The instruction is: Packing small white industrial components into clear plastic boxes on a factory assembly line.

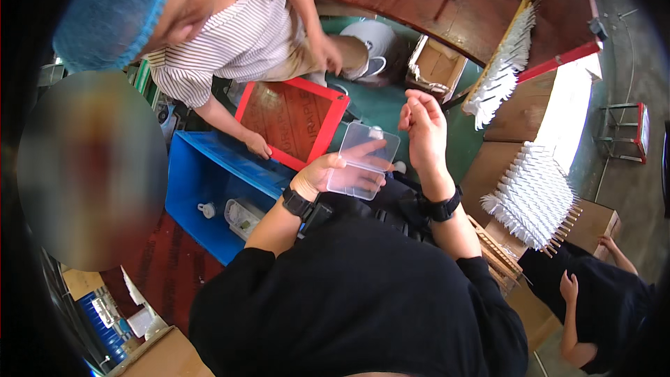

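A clear plastic hinged box (353,135) lies unfolded in my left hand (322,171), its lid and base both spread. The fingers of that hand pass behind the box and show through it. Higher and to the right, my right hand (423,126) is raised apart from the box. Its fingers are curled and drawn together; whatever they may pinch is too small to tell. Across from me, a person in a blue hair cover and striped shirt has one hand (259,145) at a red-framed board (299,156).
A blue bin (202,160) with a white tray (241,218) inside stands left of my lap. Beyond are a cardboard box (438,63) and a dark red table (419,10). White bristly racks (534,195) sit on cartons at the right, near another person in black (593,293).
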Motion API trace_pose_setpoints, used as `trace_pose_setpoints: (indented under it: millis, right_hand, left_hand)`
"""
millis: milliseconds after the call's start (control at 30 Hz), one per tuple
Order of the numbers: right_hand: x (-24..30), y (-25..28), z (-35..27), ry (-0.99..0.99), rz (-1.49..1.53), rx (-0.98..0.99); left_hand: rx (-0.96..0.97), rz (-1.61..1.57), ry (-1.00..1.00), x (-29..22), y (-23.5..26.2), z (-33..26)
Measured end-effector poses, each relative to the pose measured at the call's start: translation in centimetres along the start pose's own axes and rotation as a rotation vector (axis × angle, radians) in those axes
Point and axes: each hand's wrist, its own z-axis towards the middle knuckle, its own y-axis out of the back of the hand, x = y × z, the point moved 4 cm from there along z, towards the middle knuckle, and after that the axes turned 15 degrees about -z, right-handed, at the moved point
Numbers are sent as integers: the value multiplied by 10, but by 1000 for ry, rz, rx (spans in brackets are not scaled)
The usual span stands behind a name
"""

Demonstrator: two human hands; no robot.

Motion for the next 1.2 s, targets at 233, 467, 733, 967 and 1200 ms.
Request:
trace_pose_setpoints:
  millis: [233,467,733,967,1200]
  right_hand:
    - [35,14,-45,144,-253,72]
    - [53,31,-75,159,-220,59]
    - [58,53,-89,151,-253,21]
    - [67,65,-94,146,-232,2]
    - [81,88,-101,176,-220,116]
  left_hand:
    - [-15,64,87,26,-7,10]
    - [66,80,194,34,-19,25]
    - [63,79,259,27,-11,46]
    - [68,86,220,28,-2,56]
    - [9,227,100,43,-10,68]
